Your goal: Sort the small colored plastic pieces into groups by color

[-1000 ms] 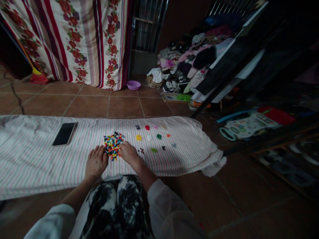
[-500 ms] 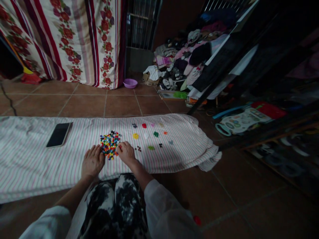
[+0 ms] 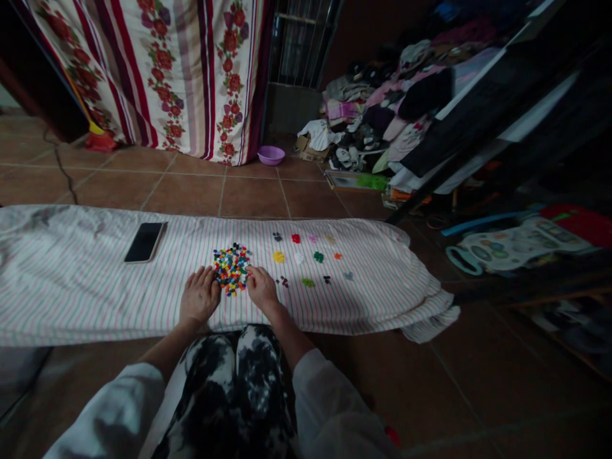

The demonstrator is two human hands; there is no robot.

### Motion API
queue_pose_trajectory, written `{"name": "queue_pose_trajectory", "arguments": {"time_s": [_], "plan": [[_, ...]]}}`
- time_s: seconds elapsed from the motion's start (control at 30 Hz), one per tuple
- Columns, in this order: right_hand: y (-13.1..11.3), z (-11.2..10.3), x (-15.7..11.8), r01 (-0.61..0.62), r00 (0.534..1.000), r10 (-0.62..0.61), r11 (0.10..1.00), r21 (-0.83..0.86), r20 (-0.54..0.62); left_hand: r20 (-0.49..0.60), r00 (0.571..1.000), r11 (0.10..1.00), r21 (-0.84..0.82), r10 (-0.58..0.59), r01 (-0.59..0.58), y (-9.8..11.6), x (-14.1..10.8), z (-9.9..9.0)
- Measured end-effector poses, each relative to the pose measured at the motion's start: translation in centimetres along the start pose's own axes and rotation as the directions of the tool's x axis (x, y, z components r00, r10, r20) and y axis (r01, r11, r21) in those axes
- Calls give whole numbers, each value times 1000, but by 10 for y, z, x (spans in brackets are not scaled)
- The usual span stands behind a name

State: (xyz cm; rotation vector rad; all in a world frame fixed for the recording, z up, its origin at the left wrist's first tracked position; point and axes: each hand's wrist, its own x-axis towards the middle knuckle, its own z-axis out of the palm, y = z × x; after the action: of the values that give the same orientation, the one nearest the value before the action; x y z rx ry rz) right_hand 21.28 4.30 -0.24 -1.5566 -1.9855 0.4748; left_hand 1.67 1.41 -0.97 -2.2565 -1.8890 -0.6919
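A mixed heap of small multicoloured beads point(image 3: 231, 270) lies on the striped cloth point(image 3: 143, 287) between my hands. My left hand point(image 3: 199, 296) rests flat at the heap's left edge, fingers stretched out. At the right edge, my right hand point(image 3: 262, 288) has its fingers curled together; whatever is between the fingertips is too small to make out. To the right are little single-colour groups: yellow beads point(image 3: 278, 257), red beads point(image 3: 296, 238), white beads point(image 3: 299, 258), dark green beads point(image 3: 318, 257), light green beads point(image 3: 307, 282), brown beads point(image 3: 284, 281) and several others.
A phone point(image 3: 145, 242) lies on the cloth to the left. Beyond, on the tiled floor, are a purple basin point(image 3: 271, 155), a floral curtain point(image 3: 191, 76) and a large pile of clothes point(image 3: 373, 115). A dark slanted post point(image 3: 430, 188) rises past the cloth's right end.
The view has turned a little left, so the scene sits farther right in the picture. Both hands stay beside the bead heap, the right one still with curled fingers.
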Motion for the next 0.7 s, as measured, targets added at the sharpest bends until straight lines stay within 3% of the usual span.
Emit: {"name": "queue_pose_trajectory", "arguments": {"time_s": [0.37, 0.7], "plan": [[-2, -1, -1, -94, 995, 94, 996, 8, -28, 21, 1000, 1000, -5, -2, 3, 2, 0, -2], [-3, 1, -13, 22, 991, -11, 997, 73, -137, 35, 999, 999, -39, -23, 24, 2, 1, -3]]}}
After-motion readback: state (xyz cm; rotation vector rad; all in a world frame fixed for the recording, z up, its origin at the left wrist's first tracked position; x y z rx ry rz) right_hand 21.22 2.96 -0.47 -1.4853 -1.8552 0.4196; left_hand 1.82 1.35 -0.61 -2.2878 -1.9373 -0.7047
